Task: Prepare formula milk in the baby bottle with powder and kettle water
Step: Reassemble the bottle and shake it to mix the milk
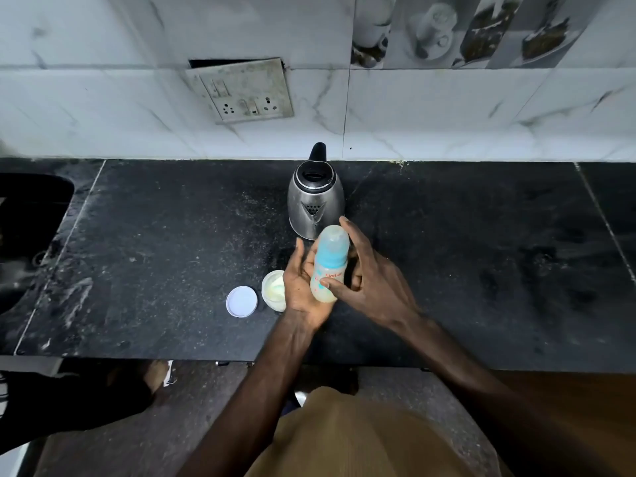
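A capped baby bottle (329, 263) with a blue collar and pale milky liquid is held upright between my two flat palms above the black counter. My left hand (303, 287) presses its left side and my right hand (368, 277) its right side, fingers stretched out. The steel kettle (315, 201) stands just behind the bottle, lid shut, spout toward me. An open white tub of powder (273, 290) sits left of my left hand, partly hidden by it. Its round white lid (242, 301) lies flat further left.
The black stone counter (481, 270) runs wide to both sides, with a dark sink (27, 218) at the far left. A wall socket plate (241, 91) hangs on the marble tiles behind. A person's bare foot (156, 373) shows on the floor below the counter's edge.
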